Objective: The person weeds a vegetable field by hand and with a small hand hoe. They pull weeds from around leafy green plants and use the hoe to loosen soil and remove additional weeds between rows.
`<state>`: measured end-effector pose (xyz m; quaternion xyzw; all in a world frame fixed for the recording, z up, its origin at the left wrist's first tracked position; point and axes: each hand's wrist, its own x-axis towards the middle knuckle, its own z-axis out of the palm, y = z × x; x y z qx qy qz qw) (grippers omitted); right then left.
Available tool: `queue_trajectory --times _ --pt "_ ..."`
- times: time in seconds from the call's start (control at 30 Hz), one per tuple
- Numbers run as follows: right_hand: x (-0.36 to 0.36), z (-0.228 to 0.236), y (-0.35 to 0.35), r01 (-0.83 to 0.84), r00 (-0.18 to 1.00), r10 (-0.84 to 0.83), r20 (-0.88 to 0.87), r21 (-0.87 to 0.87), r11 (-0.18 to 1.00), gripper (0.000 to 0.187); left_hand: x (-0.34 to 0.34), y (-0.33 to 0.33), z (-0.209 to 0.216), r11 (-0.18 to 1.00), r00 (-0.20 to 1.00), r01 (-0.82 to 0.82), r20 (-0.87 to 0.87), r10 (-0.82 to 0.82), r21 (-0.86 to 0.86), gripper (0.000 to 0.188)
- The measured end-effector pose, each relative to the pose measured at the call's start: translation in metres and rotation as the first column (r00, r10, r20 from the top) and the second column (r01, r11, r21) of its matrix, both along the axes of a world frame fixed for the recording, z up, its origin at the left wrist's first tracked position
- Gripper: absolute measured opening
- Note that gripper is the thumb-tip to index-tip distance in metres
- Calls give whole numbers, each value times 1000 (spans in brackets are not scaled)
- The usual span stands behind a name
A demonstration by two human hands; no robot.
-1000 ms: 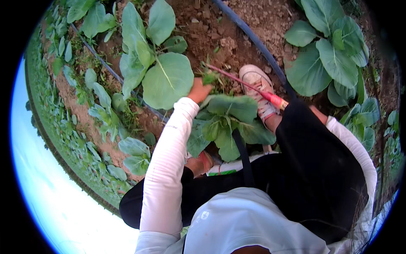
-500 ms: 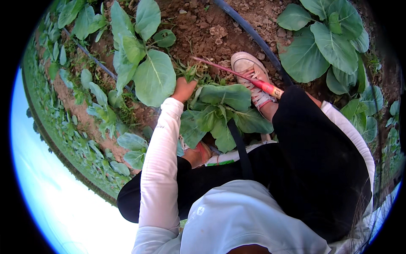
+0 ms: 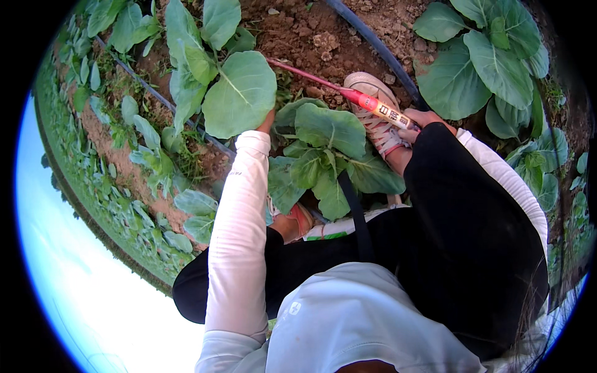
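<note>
My right hand (image 3: pixel 423 119) comes out past my black-clad knee and is closed around the printed grip of a red long-handled tool (image 3: pixel 367 103). The tool's thin red shaft reaches left over my shoe toward the soil, and its tip is hidden behind a broad leaf (image 3: pixel 241 96). My left hand (image 3: pixel 268 122) is under that same leaf; only the part near the wrist shows, its fingers covered. Between my hands and my legs grows a leafy green plant (image 3: pixel 329 155), cabbage-like, with wide leaves.
My pale lace-up shoe (image 3: pixel 373 105) stands beside the plant. A dark hose (image 3: pixel 376 46) crosses the brown soil (image 3: pixel 292 37) ahead. Another large-leaved plant (image 3: pixel 479 62) grows at the right, with rows of them at the left. A dark strap (image 3: pixel 352 211) hangs over the near plant.
My left hand has gone forward under the leaf, which has swung right over it. The tool has moved forward and left, and my right hand has come into view on its grip.
</note>
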<state>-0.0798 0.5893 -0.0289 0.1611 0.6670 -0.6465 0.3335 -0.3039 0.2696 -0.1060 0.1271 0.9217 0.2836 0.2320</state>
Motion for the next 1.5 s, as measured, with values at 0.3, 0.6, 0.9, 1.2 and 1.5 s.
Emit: queue_trajectory --times 0.3,0.6,0.9,1.2,1.5 --pt "0 -2 -21 182 972 -169 -165 67 981 27 28 96 28 836 994 96 12 -107 -539 77" --pt "9 -8 -17 120 991 -109 -76 171 978 28 2 13 10 816 729 -562 545 414 131 34" --pt "6 0 -21 142 986 -113 -123 253 957 26 -56 -29 16 961 878 -178 407 253 -212 38" --pt "4 -2 -19 143 988 -127 -88 204 968 25 -40 -34 17 917 933 -355 13 359 183 39" --pt "0 0 -25 99 995 -91 -42 307 946 26 -51 -66 36 952 930 -305 210 303 -24 40"
